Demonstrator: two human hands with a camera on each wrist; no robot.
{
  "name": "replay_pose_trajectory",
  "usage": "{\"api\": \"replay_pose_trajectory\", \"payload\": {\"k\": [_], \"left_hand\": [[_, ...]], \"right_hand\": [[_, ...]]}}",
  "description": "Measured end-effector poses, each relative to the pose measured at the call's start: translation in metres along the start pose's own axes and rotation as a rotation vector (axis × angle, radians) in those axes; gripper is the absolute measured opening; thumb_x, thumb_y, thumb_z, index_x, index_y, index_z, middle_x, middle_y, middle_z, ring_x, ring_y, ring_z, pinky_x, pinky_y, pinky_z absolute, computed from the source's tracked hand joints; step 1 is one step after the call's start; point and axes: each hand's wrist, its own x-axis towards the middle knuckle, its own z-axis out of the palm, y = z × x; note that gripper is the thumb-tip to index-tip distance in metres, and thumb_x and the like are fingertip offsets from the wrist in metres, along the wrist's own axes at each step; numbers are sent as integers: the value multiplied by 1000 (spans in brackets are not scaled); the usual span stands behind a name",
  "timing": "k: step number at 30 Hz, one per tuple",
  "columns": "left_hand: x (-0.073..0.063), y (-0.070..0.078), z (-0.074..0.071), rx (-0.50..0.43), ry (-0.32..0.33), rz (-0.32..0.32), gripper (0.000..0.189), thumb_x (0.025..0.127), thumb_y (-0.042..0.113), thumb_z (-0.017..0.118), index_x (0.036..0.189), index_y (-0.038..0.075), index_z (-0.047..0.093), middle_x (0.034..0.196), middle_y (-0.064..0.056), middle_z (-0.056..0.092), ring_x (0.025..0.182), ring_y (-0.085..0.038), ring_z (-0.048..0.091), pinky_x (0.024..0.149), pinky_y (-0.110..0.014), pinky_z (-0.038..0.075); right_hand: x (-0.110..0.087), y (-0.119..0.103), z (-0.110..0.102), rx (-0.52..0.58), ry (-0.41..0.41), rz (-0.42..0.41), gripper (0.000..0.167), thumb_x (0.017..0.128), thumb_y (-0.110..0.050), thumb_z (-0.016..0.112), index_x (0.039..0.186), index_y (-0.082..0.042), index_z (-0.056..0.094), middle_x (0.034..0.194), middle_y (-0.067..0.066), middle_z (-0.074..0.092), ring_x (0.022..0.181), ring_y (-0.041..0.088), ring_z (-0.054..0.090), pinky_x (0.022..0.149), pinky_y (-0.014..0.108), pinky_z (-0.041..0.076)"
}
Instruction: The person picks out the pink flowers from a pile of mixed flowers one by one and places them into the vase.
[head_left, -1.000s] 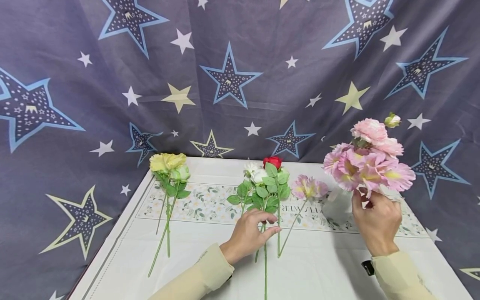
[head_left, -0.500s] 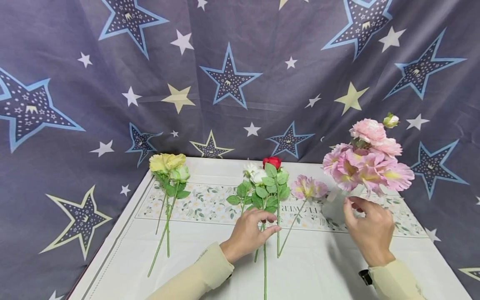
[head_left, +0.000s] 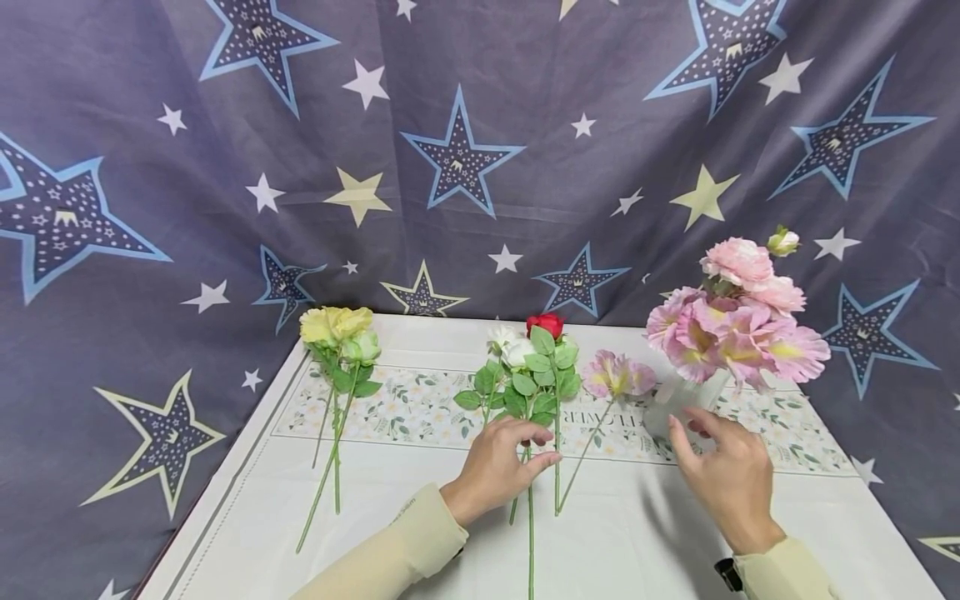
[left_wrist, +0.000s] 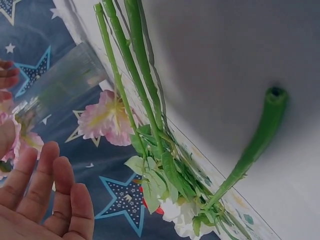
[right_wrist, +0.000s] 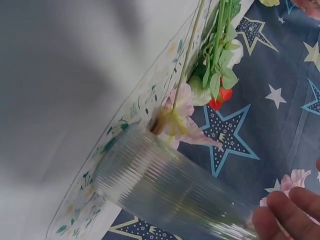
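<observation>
A clear ribbed vase [right_wrist: 165, 185] stands at the right of the table, holding pink ruffled flowers [head_left: 738, 329] and a small bud [head_left: 783, 242]. Just in front of it my right hand [head_left: 731, 483] is held with thumb and fingers apart, gripping nothing. My left hand [head_left: 495, 471] hovers over the green stems [left_wrist: 127, 55] in the middle, its fingers loosely bent and holding nothing. Those stems belong to a red rose [head_left: 545, 325] and white flowers [head_left: 513, 348] lying on the table. One pink flower [head_left: 617, 375] on a thin stem lies between them and the vase.
Yellow and pale green flowers [head_left: 337, 329] lie at the left, stems toward the front. A printed floral strip [head_left: 420, 408] crosses the white table [head_left: 232, 508]. A dark star-patterned curtain [head_left: 427, 50] hangs directly behind the table's far edge.
My right hand has let go beneath the pink flowers and drawn down and left, away from them. The flowers stay standing in the vase. My left hand has kept its place.
</observation>
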Motion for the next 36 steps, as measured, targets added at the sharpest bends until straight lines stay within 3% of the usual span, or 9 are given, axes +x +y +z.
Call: {"api": "replay_pose_trajectory", "payload": {"k": [8,20,25,36], "left_hand": [[0,1,0,50,-26,-39,26,88,34,83,108,17,77,95,6,74,84,-14,62,71,-23,47],[2,2,3,107,-82,-91,30,89,35,82,112,17,77,101,3,76,88,-17,65,78,-30,51],[8,4,6,152,-110,-85,31,89,36,81,113,16,77,101,2,76,91,-17,67,86,-34,52],[27,9,19,228,-169,-65,31,89,38,81,110,15,77,95,1,75,85,-14,65,82,-31,51]], "right_hand": [[-12,-6,0,8,-56,23,28,78,-23,80,98,-3,78,77,13,73,63,36,66,60,56,48],[-26,-15,-1,19,-107,39,30,75,-25,84,98,-6,78,77,12,72,65,30,65,57,55,50],[-30,-19,-1,26,-140,62,29,74,-24,87,97,-8,79,79,12,73,67,30,67,56,56,51],[-36,-25,0,19,-138,50,32,73,-25,87,97,-5,79,79,10,73,67,27,66,60,52,50]]}}
